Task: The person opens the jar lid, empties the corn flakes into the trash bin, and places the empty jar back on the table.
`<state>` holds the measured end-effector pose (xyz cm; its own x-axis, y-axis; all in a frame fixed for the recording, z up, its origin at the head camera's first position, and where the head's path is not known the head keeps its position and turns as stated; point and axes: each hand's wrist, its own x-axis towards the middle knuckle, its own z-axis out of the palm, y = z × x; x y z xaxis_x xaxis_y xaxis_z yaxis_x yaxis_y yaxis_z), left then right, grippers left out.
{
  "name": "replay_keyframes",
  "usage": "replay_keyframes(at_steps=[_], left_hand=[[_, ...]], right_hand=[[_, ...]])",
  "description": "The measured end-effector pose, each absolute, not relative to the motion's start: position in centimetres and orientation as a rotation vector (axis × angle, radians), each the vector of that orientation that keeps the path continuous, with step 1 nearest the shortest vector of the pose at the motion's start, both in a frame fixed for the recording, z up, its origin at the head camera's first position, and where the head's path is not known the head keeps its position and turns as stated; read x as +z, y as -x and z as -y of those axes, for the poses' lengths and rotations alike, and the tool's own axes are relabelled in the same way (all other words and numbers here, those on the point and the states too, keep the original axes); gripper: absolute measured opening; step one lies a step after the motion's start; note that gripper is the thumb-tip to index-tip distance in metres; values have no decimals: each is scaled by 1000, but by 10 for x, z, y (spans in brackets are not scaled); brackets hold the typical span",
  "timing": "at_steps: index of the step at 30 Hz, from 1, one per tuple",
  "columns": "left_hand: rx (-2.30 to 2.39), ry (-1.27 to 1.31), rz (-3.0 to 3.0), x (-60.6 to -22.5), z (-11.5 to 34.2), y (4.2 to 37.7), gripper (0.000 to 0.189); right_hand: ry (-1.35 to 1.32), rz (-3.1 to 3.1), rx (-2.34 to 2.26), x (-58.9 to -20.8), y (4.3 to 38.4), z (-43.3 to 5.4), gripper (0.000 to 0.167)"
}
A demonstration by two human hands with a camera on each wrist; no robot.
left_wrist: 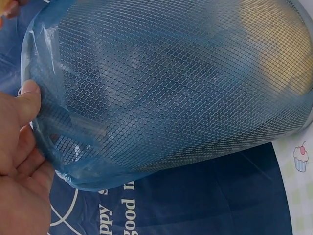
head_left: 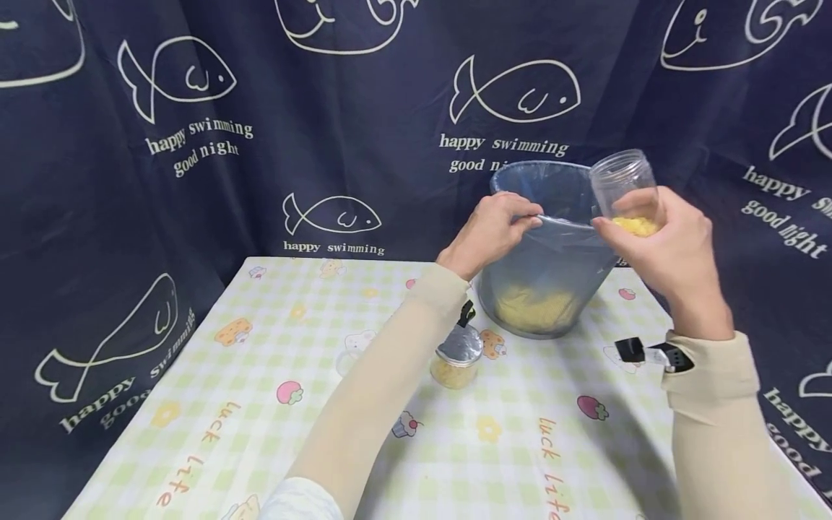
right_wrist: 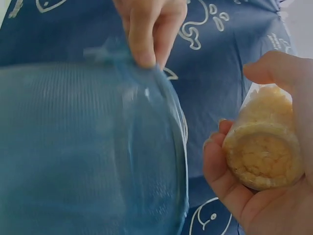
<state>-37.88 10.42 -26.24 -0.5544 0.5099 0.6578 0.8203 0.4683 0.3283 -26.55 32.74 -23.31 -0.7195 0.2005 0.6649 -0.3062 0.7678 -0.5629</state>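
Observation:
A mesh wastebasket [head_left: 552, 263] lined with a translucent blue bag [left_wrist: 83, 181] stands toward the back right of the table. My left hand [head_left: 495, 222] pinches its near-left rim, thumb outside. Pale yellow stuff [head_left: 536, 309] shows through the wall at the bottom. My right hand [head_left: 679, 249] grips a clear jar [head_left: 622, 177] beside the right rim, tilted slightly toward the wastebasket. The jar has no lid on, and yellow crumbly pieces [right_wrist: 264, 156] lie in its lower part. Fingers and thumb wrap round its sides.
A small jar [head_left: 457, 372] with a silver lid and yellowish contents stands on the table in front of the wastebasket, close to my left forearm. A faint clear round thing [head_left: 347, 363] lies left of that forearm. A checked cloth [head_left: 312, 426] covers the table; a dark blue fish-print curtain [head_left: 364, 130] hangs behind.

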Motion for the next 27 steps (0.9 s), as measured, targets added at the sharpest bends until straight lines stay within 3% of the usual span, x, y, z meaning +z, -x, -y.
replay_keyframes(at_steps=[9,17,27], left_hand=[[-846,1091,2283,-261,-103,379,23],[-824,1095,2280,-261,-103,378,23],[-815,1089,2274,-263,-105,380,23]], right_hand=[[15,2333,692,-213,277,-362,31],[51,2478,527,-198,296,-380,53],[-41,2597,329,-188,323,-395,60]])
